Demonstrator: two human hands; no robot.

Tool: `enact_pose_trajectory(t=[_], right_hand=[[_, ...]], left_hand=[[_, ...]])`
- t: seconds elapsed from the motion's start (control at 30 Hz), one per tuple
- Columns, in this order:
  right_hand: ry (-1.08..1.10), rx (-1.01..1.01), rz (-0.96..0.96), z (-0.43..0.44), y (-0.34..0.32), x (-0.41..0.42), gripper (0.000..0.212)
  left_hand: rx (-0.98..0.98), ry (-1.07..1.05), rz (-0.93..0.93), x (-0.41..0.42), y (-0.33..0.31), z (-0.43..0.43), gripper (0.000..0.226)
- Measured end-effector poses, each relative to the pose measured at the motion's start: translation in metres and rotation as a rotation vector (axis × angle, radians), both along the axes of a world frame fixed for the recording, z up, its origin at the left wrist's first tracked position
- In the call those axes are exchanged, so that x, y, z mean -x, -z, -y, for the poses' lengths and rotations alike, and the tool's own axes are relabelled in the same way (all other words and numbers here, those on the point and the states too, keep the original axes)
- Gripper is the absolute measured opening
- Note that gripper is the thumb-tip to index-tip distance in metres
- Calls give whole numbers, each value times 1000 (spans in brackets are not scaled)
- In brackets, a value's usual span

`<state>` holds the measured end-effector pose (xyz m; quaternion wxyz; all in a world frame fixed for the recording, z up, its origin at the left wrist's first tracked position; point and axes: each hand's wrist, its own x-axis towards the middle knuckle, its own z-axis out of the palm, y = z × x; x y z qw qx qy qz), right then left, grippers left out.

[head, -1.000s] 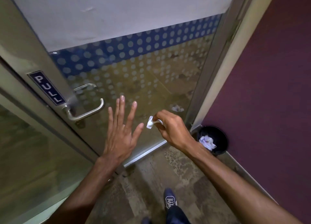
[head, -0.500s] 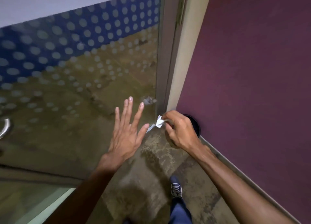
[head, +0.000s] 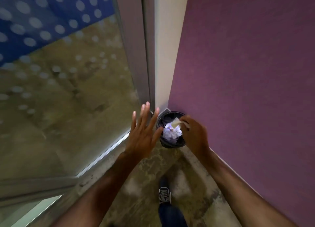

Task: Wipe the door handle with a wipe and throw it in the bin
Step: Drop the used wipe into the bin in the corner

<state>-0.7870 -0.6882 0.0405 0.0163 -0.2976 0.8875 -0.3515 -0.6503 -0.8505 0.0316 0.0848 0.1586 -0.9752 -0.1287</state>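
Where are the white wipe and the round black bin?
white wipe (head: 175, 122), head view, its free corner beyond the right hand's fingers.
round black bin (head: 172, 145), head view, near outer wall.

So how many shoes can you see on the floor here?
1. A dark shoe with a white logo stands on the floor at bottom centre, below the bin. The other foot is out of view.

Your right hand (head: 196, 134) covers the near-right rim of the bin (head: 166, 144) and most of the wipe (head: 176, 122); your left hand (head: 144, 133) overlaps its left rim. Beside the bin, the glass door (head: 59, 90) is motion-blurred and cropped.
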Motion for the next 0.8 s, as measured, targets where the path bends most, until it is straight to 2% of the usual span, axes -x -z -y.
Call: enact_pose_trajectory(t=[0.2,0.33,0.53,0.8], right_hand=[[-33,-59,53,4,89,46,15],[8,-174,96,7,142,68,12],[38,-271,260,21,219,105,11],[-13,-382,417,37,300,138,31]], left_hand=[[-46,19,139,49,74,0,69],[-8,30,183,64,120,5,67],[21,-14,365,93,199,13,78],[-138,58,279,119,262,26,68]])
